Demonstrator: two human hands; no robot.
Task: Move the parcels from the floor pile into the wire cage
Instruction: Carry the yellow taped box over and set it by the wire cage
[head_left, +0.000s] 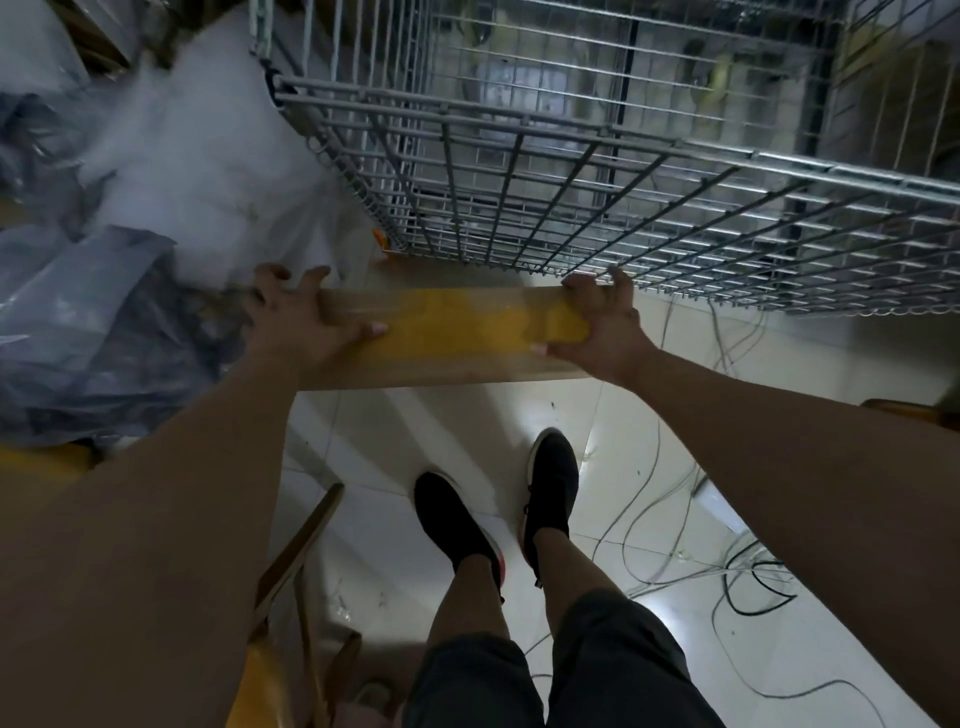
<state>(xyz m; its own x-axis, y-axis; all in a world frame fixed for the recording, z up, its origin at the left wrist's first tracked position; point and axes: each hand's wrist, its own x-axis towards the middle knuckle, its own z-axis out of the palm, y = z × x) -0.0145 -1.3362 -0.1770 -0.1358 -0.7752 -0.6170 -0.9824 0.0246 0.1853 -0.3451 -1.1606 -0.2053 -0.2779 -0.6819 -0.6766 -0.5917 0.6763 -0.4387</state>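
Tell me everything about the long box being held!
The long box looks like brown cardboard with wide yellow tape along its top. It is closed and lies level, crosswise before the person, just outside the wire cage. The left hand grips its left end and the right hand its right end.

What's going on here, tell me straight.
A person grips a long cardboard box, taped yellow, with the left hand at one end and the right hand at the other. The box is held above the floor just in front of the wire cage, not yet inside. Bagged parcels lie piled at the left; cables trail across the floor.
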